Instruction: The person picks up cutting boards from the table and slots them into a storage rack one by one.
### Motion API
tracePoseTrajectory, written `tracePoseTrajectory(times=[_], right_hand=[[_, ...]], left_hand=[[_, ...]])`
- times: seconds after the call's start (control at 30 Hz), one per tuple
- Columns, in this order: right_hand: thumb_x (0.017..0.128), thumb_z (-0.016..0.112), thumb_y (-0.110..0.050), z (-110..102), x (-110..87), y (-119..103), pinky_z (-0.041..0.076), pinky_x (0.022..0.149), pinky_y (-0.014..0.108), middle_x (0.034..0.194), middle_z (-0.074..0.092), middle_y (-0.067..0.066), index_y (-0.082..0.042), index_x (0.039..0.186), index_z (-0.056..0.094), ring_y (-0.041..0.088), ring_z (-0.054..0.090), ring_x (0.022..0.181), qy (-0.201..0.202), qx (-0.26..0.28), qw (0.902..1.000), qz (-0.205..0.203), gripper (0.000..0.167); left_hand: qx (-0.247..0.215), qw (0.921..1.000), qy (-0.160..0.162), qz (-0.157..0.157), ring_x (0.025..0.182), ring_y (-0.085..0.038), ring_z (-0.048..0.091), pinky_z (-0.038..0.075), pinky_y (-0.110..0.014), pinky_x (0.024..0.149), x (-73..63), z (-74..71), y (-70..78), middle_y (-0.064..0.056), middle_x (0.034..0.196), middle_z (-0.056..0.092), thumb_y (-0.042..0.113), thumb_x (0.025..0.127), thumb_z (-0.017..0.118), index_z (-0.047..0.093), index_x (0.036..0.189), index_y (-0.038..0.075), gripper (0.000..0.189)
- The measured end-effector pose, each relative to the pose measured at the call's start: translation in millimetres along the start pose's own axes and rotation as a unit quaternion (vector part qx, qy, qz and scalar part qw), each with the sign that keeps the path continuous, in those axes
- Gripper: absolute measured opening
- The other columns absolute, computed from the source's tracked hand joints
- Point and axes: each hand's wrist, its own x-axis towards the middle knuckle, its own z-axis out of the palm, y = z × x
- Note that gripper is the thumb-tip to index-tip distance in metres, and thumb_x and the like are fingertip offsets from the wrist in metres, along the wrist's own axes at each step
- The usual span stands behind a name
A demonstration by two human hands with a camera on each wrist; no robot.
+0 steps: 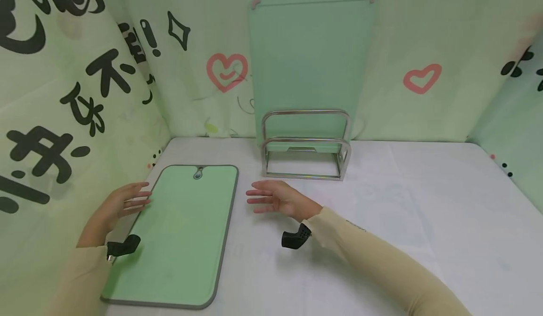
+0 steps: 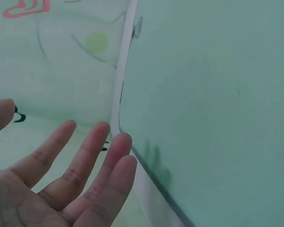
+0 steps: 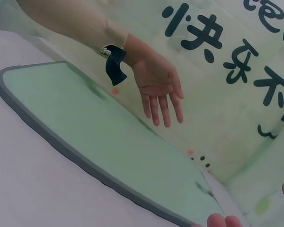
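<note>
On the white table (image 1: pixel 424 203), a grey-edged green board (image 1: pixel 182 231) lies flat between the left hand (image 1: pixel 123 204), just beside its left edge, and the right hand (image 1: pixel 282 199); both are empty, fingers loosely extended. Behind, an upright board (image 1: pixel 311 57) stands in a metal rack (image 1: pixel 304 140).

Is closed in at left, back and right by pale green cloth (image 1: pixel 424 33), printed with bold black characters (image 1: pixel 102 62) on the left and two red heart outlines (image 1: pixel 209 68) at the back. Runs below to a white tabletop (image 1: pixel 424 203), faintly creased, rounded at its far right corner. Is lit softly, with faint shadows.
</note>
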Motion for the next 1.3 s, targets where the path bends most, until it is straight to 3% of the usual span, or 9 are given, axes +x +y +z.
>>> tracePoseTrajectory(times=[0.07, 0.13, 0.23, 0.33, 0.5, 0.73, 1.1, 1.3], right_hand=[[0.094, 0.052, -0.016, 2.0, 1.1, 1.9, 0.046, 0.099, 0.046, 0.139, 0.048, 0.021, -0.006, 0.130, 0.040, 0.033, 0.054, 0.122, -0.007, 0.006, 0.9999, 0.008, 0.039], [0.095, 0.052, -0.016, 4.7, 2.6, 4.0, 0.045, 0.100, 0.047, 0.140, 0.047, 0.022, -0.006, 0.133, 0.038, 0.035, 0.051, 0.125, -0.010, 0.010, 0.9997, 0.018, 0.043], [0.095, 0.051, -0.015, 9.3, 6.1, 7.5, 0.045, 0.100, 0.048, 0.139, 0.047, 0.022, -0.005, 0.135, 0.039, 0.036, 0.050, 0.126, -0.009, 0.014, 0.9993, 0.033, 0.044], [0.095, 0.051, -0.015, 14.5, 10.9, 10.9, 0.044, 0.100, 0.049, 0.138, 0.047, 0.023, -0.004, 0.134, 0.041, 0.036, 0.050, 0.126, -0.005, 0.021, 0.9985, 0.050, 0.042], [0.095, 0.052, -0.014, 21.7, 19.3, 14.8, 0.043, 0.102, 0.049, 0.139, 0.045, 0.025, -0.003, 0.134, 0.042, 0.038, 0.048, 0.126, 0.003, 0.026, 0.9971, 0.072, 0.042], [0.096, 0.049, -0.015, 31.2, 24.6, 12.5, 0.038, 0.106, 0.050, 0.145, 0.036, 0.025, -0.004, 0.140, 0.036, 0.038, 0.041, 0.132, -0.003, 0.045, 0.9953, 0.086, 0.046], [0.094, 0.052, -0.022, 44.0, 28.6, 5.1, 0.034, 0.108, 0.053, 0.143, 0.036, 0.026, 0.006, 0.143, 0.023, 0.036, 0.036, 0.134, 0.007, 0.068, 0.9907, 0.117, 0.062], [0.093, 0.053, -0.023, 48.6, 32.6, 5.8, 0.033, 0.108, 0.055, 0.142, 0.035, 0.022, 0.007, 0.141, 0.026, 0.033, 0.037, 0.132, 0.027, 0.079, 0.9876, 0.133, 0.063]], left_hand=[[0.019, 0.9997, 0.005, -0.012, 0.099, 0.002, 0.061, 0.052, -0.025, 0.087, -1.4, -1.5, -1.4, -0.021, 0.136, 0.050, 0.044, 0.102, 0.024, 0.020, 0.146, -0.007, 0.067], [0.035, 0.9990, 0.008, -0.027, 0.108, -0.012, 0.062, 0.051, -0.034, 0.093, -2.3, -2.5, -1.6, -0.031, 0.142, 0.038, 0.045, 0.102, 0.022, 0.019, 0.146, -0.006, 0.068], [0.046, 0.9979, 0.009, -0.046, 0.122, -0.036, 0.052, 0.044, -0.048, 0.101, -2.3, -4.3, -1.5, -0.034, 0.144, 0.031, 0.046, 0.102, 0.021, 0.018, 0.147, -0.006, 0.069], [0.046, 0.9974, 0.006, -0.056, 0.127, -0.045, 0.043, 0.039, -0.054, 0.103, -0.3, -7.1, -2.7, -0.036, 0.144, 0.030, 0.045, 0.102, 0.020, 0.018, 0.146, -0.008, 0.068], [0.042, 0.9954, 0.001, -0.086, 0.122, -0.043, 0.048, 0.040, -0.053, 0.103, 5.2, -10.6, -6.6, -0.037, 0.141, 0.032, 0.042, 0.102, 0.021, 0.019, 0.144, -0.010, 0.067], [0.040, 0.9910, -0.009, -0.128, 0.128, -0.047, 0.040, 0.037, -0.053, 0.105, 6.6, -7.9, -5.4, -0.037, 0.142, 0.030, 0.042, 0.102, 0.024, 0.021, 0.143, -0.012, 0.068], [0.024, 0.9907, 0.001, -0.134, 0.124, -0.043, 0.042, 0.044, -0.045, 0.100, 13.1, -3.2, -10.1, -0.035, 0.142, 0.032, 0.038, 0.102, 0.029, 0.027, 0.140, -0.013, 0.064], [0.004, 0.9886, 0.030, -0.148, 0.108, -0.025, 0.050, 0.046, -0.031, 0.086, 19.3, 1.1, -13.3, -0.022, 0.125, 0.051, 0.038, 0.100, 0.034, 0.034, 0.137, -0.012, 0.063]])
